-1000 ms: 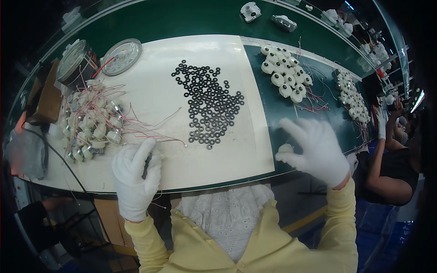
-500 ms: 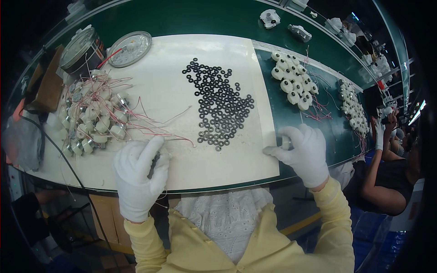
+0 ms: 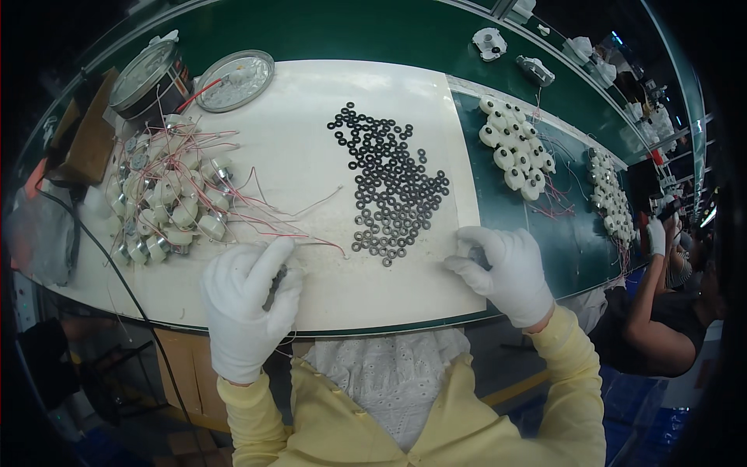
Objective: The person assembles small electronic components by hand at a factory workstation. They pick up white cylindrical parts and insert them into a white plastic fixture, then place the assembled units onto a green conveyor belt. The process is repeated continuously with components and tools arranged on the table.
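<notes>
Head view — right hand [image 3: 510, 272] spread, four o'clock from black rings [image 3: 398, 187] — light, I'd guess, best rim-pinched; left hand [image 3: 249, 307], can't tell.

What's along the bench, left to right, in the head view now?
Cardboard box → pile of wired parts → left hand → black rings → right hand → far-right cluster of pale parts.

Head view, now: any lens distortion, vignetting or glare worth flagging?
Head view: the table's front edge bows, corners fall to black. Head view: pale sheen at the far end of the white mat, though the black rings stand out.
</notes>
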Demonstrator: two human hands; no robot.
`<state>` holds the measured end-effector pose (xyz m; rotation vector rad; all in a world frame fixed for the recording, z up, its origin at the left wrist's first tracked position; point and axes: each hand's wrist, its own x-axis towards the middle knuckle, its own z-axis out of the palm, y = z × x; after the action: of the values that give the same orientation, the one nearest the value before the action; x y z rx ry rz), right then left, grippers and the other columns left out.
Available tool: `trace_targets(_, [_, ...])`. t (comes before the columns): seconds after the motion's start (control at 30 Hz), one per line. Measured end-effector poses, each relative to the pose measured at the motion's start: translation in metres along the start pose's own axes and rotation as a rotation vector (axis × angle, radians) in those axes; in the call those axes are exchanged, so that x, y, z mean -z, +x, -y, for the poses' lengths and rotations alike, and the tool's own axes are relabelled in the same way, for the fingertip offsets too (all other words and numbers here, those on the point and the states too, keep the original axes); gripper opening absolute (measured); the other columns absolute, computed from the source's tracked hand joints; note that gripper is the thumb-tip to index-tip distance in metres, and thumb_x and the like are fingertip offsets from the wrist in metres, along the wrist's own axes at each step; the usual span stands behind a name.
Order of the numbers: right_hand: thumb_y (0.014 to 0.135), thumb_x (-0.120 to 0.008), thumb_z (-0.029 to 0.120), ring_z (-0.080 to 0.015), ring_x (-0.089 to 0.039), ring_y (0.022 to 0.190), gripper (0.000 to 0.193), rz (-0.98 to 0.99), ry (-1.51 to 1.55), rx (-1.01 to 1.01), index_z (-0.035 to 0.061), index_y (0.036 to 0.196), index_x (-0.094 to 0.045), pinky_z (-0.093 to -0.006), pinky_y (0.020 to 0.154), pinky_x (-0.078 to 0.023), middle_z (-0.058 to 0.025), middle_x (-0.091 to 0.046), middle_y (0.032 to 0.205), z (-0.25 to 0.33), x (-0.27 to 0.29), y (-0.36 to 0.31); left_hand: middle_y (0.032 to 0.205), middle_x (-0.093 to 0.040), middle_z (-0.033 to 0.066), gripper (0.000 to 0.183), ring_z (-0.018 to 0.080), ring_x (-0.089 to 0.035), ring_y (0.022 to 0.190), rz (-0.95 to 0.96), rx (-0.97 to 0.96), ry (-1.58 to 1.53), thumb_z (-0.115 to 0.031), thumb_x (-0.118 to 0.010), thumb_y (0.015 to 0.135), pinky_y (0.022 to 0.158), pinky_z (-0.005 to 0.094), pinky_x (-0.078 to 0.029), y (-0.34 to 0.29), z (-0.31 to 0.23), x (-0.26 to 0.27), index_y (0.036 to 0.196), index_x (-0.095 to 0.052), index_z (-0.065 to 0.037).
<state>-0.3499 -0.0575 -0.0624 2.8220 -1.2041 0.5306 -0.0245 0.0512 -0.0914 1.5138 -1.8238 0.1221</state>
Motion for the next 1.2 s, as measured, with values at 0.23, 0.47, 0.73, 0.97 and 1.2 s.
trace_targets(0.23, [0.086,-0.083,0.023,-0.0166,-0.068,0.066,0.040,0.221,0.584,-0.303,0.0063,0.120,-0.070,-0.0287,0.068,-0.053,-0.0052,-0.073,0.081,-0.004,0.007,0.009,0.086,-0.062,0.0054,0.043,0.0294,-0.060,0.084,0.040,0.032,-0.011,-0.003,-0.072,0.080,0.081,0.0433,-0.046,0.000,-0.003,0.004,0.123,-0.065,-0.008])
trace_targets(0.47, [0.096,-0.072,0.013,-0.0052,-0.064,0.079,0.039,0.198,1.116,-0.604,-0.0006,0.131,-0.064,-0.0232,0.073,-0.053,-0.0025,-0.073,0.098,-0.003,-0.002,0.016,0.087,-0.061,0.0054,0.044,0.0297,-0.060,0.085,0.049,0.048,-0.014,-0.003,-0.073,0.080,0.082,0.0435,-0.046,-0.001,-0.002,0.003,0.123,-0.065,-0.008])
trace_targets(0.73, [0.096,-0.072,0.012,-0.0064,-0.066,0.076,0.034,0.201,1.033,-0.523,-0.0024,0.126,-0.065,-0.0230,0.071,-0.054,-0.0048,-0.075,0.097,-0.007,-0.011,0.020,0.085,-0.061,0.0050,0.042,0.0297,-0.060,0.084,0.057,0.079,-0.039,-0.003,-0.072,0.081,0.080,0.0436,-0.046,-0.001,-0.002,0.003,0.122,-0.066,-0.008])
trace_targets(0.97, [0.092,-0.074,0.010,-0.0092,-0.069,0.069,0.027,0.171,0.892,-0.398,-0.0029,0.115,-0.068,-0.0248,0.066,-0.055,-0.0098,-0.077,0.094,-0.012,-0.022,0.019,0.090,-0.064,0.0055,0.043,0.0309,-0.061,0.087,0.082,0.080,-0.007,-0.005,-0.073,0.080,0.081,0.0442,-0.046,0.000,-0.004,0.006,0.122,-0.065,-0.008])
trace_targets(1.2, [0.094,-0.073,0.010,-0.0086,-0.071,0.076,0.029,0.097,0.979,-0.370,-0.0029,0.119,-0.068,-0.0240,0.070,-0.055,-0.0083,-0.077,0.094,-0.015,-0.027,0.019,0.090,-0.064,0.0057,0.043,0.0311,-0.061,0.087,0.065,0.071,-0.020,-0.006,-0.073,0.080,0.081,0.0443,-0.046,-0.001,-0.002,0.005,0.122,-0.065,-0.008])
